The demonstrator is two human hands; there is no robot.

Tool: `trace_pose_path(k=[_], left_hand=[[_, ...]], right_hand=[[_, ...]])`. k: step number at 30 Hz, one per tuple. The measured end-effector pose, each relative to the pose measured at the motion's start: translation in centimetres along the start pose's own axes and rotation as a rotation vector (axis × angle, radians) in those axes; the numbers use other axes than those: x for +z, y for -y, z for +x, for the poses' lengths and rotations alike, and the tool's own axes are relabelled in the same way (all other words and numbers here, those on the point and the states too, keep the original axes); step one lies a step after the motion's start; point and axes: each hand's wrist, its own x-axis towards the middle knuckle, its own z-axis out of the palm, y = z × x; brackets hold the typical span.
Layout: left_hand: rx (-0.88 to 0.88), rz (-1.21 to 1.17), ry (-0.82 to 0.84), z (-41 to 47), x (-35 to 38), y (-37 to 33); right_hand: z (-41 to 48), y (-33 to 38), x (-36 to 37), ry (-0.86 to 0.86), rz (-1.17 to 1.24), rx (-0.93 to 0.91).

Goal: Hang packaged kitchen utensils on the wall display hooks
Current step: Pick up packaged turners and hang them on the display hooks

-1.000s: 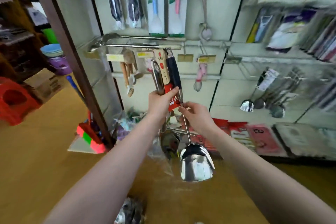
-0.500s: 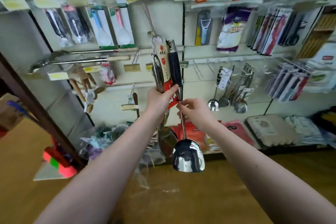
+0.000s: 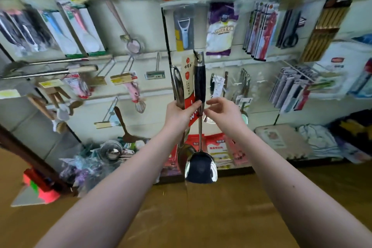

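my left hand (image 3: 181, 116) gripped the carded spatula (image 3: 199, 84) and ladle (image 3: 177, 84), upright, blades down | my right hand (image 3: 223, 111) lay loose-fingered just beside the spatula's shaft, holding nothing | behind, their tops reached just below the peeler (image 3: 184, 30) on the wall (image 3: 149, 26)

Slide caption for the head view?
Left hand holds packaged utensils up at the hook wall; right hand open beside them.

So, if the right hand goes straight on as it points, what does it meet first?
Probably the black handle of the utensil pack that the left hand grips. The right hand points at its lower end, not quite touching; depth is unclear.
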Motion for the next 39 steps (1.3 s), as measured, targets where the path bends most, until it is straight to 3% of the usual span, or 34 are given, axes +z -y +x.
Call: trace_pose_path(k=[8,11,20,28,39], left_hand=[[0.015,0.033,0.098,4.8,3.4,1.6],[0.029,0.013,0.151,7.7,4.1,1.5],[0.089,-0.038,0.294,18.0,5.9,0.4],[-0.015,-0.105,0.339,22.3,7.9,0.6],[-0.103,-0.143,0.038,26.4,13.1,-1.3]], right_hand=[[5.4,0.5,-2.9,-0.141,0.273,-0.113],[8.2,1.2,-3.1,-0.164,0.207,-0.199],[17.6,1.8,-4.0,-0.246,0.128,-0.213],[22.6,-0.2,-5.0,-0.262,0.142,-0.199],[28.2,-4.8,-9.0,-0.098,0.241,-0.098]])
